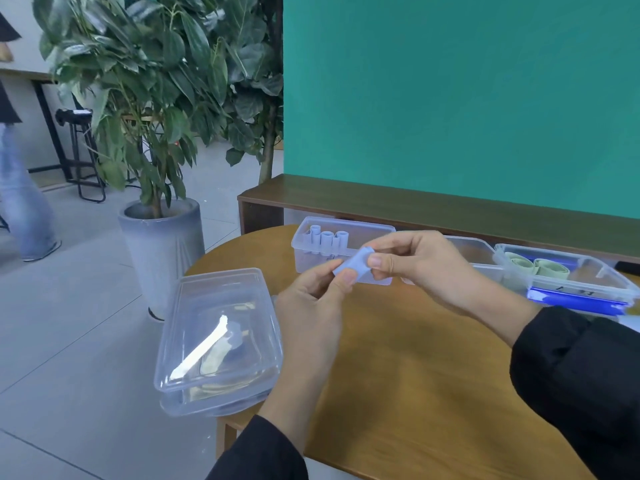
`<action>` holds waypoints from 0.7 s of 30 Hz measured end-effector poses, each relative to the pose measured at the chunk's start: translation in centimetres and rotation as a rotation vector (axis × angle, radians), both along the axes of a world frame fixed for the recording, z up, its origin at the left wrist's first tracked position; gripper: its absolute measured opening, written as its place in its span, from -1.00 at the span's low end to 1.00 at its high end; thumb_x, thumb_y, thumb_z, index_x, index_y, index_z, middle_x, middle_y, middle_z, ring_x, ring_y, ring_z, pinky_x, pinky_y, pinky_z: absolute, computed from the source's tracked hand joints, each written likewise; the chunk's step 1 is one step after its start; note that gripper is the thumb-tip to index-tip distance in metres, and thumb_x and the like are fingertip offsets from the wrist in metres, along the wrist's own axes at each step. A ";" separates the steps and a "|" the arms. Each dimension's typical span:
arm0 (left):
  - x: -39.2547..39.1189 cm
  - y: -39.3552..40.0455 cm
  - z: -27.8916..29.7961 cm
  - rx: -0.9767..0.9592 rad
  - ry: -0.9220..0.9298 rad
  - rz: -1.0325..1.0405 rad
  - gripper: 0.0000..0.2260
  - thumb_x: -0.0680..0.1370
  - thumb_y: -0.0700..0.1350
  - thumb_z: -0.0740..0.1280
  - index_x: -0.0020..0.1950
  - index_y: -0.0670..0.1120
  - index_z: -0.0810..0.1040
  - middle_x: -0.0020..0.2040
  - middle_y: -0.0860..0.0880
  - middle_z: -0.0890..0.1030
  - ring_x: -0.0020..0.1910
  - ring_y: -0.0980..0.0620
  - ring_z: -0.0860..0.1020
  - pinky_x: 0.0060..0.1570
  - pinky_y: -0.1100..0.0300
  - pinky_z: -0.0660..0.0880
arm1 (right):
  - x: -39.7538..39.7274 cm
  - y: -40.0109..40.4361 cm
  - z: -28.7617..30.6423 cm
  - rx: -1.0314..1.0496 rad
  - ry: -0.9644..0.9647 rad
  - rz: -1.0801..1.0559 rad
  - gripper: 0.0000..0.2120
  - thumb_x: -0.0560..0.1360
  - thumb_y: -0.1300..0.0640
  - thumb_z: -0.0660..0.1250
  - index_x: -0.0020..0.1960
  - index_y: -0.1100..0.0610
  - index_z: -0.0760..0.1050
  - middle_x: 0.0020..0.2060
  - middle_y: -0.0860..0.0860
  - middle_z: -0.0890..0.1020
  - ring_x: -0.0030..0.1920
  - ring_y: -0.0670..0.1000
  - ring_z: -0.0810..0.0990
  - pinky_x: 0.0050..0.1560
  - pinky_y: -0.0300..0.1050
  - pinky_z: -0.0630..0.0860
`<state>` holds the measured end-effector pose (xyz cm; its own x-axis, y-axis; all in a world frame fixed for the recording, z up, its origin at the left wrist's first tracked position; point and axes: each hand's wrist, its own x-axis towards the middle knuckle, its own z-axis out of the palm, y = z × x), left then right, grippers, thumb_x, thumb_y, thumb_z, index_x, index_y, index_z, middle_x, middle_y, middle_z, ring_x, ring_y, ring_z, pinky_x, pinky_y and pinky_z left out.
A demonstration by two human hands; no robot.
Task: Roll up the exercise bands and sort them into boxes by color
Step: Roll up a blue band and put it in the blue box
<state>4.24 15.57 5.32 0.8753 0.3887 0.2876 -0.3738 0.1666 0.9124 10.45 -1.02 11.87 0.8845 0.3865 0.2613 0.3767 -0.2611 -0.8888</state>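
A round wooden tabletop (415,358) stands in front of a green wall (450,98), w/ a low wooden bench (415,206) between them. Above the tabletop both hands pinch one light-blue band (353,266), rolled into a short tube — left hand (311,306) holds its lower end between thumb and fingers, right hand (415,261) grips the upper end. Just behind the band sits a clear box (346,230) w/ several light-blue rolls (325,239) standing upright inside. To the right, another clear box (571,271) holds two pale-green rolls (535,268) lying side by side; a blue strip shows under it. At the tabletop's left edge an upturned clear box (218,341) overhangs the rim — something whitish shows through it, can't tell what. Further left, a potted plant (156,133) in a grey pot stands on the tiled floor (69,341), and a person's jeans leg (24,202) is near the frame edge.
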 end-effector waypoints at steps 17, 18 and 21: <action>3.7 -1.0 -1.6 0.187 0.195 0.037 -0.70 0.60 -0.06 0.41 0.33 0.13 0.57 0.14 0.24 0.64 0.05 0.47 0.55 0.05 0.43 0.46 | 17.2 -0.4 -1.2 -0.605 -0.198 -0.342 -0.76 0.54 0.07 0.46 0.15 0.16 0.67 0.08 0.09 0.70 0.06 0.06 0.62 0.05 -0.09 0.52; 4.0 -0.9 -1.7 0.174 0.202 0.037 -0.70 0.60 -0.07 0.42 0.32 0.12 0.58 0.11 0.24 0.64 0.05 0.44 0.56 0.10 0.37 0.50 | 18.0 -0.1 -1.4 -0.631 -0.204 -0.332 -0.75 0.55 0.07 0.45 0.16 0.17 0.66 0.09 0.10 0.69 0.07 0.08 0.61 0.06 -0.08 0.51; 4.9 -0.9 -2.0 0.105 0.225 0.050 -0.74 0.58 -0.10 0.43 0.25 0.11 0.61 0.06 0.23 0.68 0.04 0.33 0.62 0.20 0.09 0.58 | 19.5 0.5 -2.1 -0.696 -0.218 -0.301 -0.72 0.56 0.08 0.43 0.21 0.20 0.63 0.12 0.14 0.67 0.09 0.11 0.61 0.09 -0.05 0.52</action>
<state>9.11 14.70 3.34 0.9022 0.4116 0.1285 -0.1645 0.0531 0.9849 29.93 -0.48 9.76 0.9338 0.2769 0.2267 0.3483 -0.8488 -0.3977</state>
